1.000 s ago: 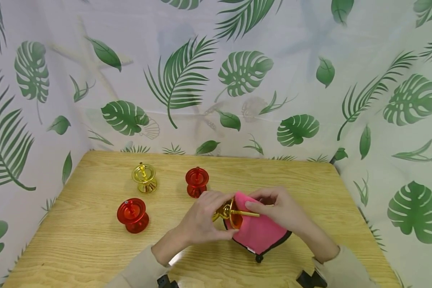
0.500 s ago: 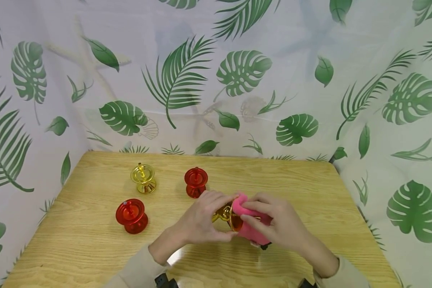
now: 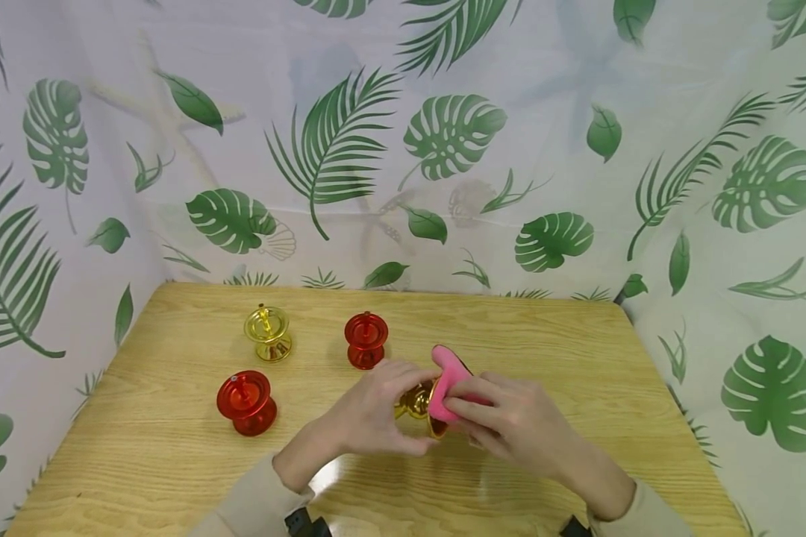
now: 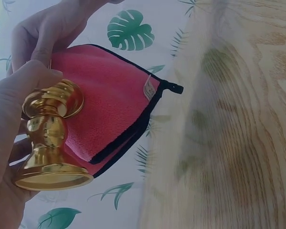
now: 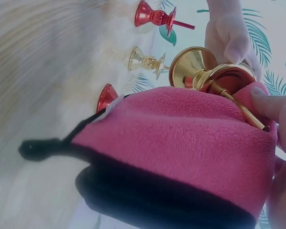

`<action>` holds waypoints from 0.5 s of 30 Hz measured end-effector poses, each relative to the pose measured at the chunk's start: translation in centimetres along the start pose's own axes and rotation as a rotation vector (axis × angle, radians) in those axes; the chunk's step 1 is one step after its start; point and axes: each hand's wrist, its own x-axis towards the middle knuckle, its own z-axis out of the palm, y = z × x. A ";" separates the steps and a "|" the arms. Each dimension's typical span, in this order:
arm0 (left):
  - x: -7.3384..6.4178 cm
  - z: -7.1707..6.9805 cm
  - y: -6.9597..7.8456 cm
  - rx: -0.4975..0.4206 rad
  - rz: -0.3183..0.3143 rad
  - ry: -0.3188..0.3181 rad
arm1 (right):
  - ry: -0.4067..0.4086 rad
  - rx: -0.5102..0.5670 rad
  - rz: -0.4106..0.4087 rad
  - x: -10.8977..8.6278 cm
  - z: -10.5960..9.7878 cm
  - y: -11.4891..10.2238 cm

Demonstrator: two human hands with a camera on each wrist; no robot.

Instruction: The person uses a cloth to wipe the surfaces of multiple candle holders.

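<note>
My left hand [image 3: 369, 418] grips a shiny gold candle holder [image 3: 418, 403], tipped on its side with its dish end toward the right. In the left wrist view, its narrow waist and round foot show next to the thumb. My right hand [image 3: 520, 421] holds a folded pink cloth [image 3: 447, 384] against the dish, fingers pressing it in. Dark edging and a small loop mark the cloth [image 4: 105, 90] in the left wrist view. From the right wrist, a thin gold rod [image 5: 245, 112] sticks out of the dish over the pink cloth.
Another gold candle holder [image 3: 272, 347] stands upright at the back left of the wooden table [image 3: 578, 358]. Two red ones stand nearby: one red candle holder [image 3: 366, 350] behind my left hand, the other red candle holder [image 3: 255, 418] farther left. Leaf-print fabric [image 3: 457, 246] hangs behind and beside the table.
My right hand has folded the pink cloth over the dish and the rod, and its fingers have moved down and left. The left hand keeps its grip on the gold candle holder.
</note>
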 end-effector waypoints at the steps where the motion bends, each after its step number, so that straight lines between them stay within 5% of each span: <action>1: 0.0 0.0 0.0 0.000 0.002 0.006 | 0.004 0.004 -0.001 0.0 -0.1 0.0; 15: -0.4 -0.6 0.1 0.053 -0.011 0.053 | 0.051 0.124 0.047 -0.3 -1.9 0.3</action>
